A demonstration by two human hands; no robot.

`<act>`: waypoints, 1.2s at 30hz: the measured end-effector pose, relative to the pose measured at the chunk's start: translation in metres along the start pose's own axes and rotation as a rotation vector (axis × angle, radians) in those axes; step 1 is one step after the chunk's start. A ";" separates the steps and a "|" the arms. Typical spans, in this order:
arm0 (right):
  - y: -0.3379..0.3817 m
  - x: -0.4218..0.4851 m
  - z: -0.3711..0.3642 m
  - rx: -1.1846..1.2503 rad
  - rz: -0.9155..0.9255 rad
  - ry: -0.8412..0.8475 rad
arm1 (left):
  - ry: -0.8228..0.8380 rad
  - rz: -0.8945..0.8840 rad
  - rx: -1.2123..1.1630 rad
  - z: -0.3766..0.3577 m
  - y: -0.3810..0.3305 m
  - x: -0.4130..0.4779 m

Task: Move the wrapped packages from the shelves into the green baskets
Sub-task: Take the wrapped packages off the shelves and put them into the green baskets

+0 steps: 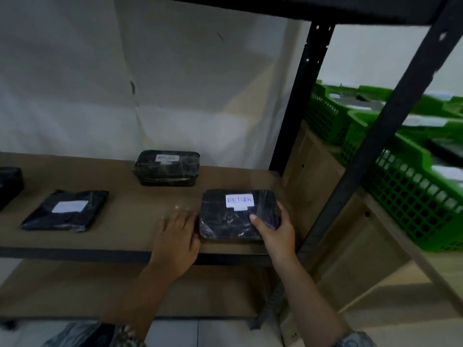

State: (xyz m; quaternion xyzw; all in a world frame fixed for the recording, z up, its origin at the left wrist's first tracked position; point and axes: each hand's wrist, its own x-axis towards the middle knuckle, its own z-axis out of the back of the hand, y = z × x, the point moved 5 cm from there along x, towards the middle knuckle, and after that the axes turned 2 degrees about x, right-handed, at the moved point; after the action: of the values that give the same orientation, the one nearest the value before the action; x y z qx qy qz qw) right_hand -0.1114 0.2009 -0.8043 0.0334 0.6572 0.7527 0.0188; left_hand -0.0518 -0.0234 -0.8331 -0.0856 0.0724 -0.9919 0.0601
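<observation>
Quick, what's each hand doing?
Left hand: open, flat on the shelf beside the RETURN package.
Right hand: gripping that package's right corner.

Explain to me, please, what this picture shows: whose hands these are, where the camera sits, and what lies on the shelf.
No machine here: a person wears a head camera looking down at their own hands. The brown shelf holds black wrapped packages. The right hand grips the nearest package, labelled RETURN, thumb on top. The left hand lies flat on the shelf beside it. A taller package sits behind, a flat package further left. Green baskets stand to the right.
</observation>
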 end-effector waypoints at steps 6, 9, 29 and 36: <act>0.012 -0.038 0.012 -0.016 -0.291 -0.006 | 0.181 0.020 -0.032 0.026 -0.007 -0.035; 0.033 -0.070 0.032 -0.034 -0.362 -0.021 | 0.212 0.017 -0.093 0.053 -0.011 -0.071; 0.268 -0.196 0.229 0.069 -0.254 -0.165 | 0.055 -0.336 -0.335 0.288 -0.170 -0.110; 0.286 -0.174 0.319 0.119 -0.165 -0.303 | 0.021 -0.408 -0.227 0.317 -0.274 -0.088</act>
State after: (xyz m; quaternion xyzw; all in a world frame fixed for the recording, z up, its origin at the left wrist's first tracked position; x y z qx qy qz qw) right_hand 0.0909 0.4648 -0.4824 0.0936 0.6907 0.6948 0.1773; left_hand 0.0621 0.2155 -0.4960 -0.0942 0.1655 -0.9698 -0.1522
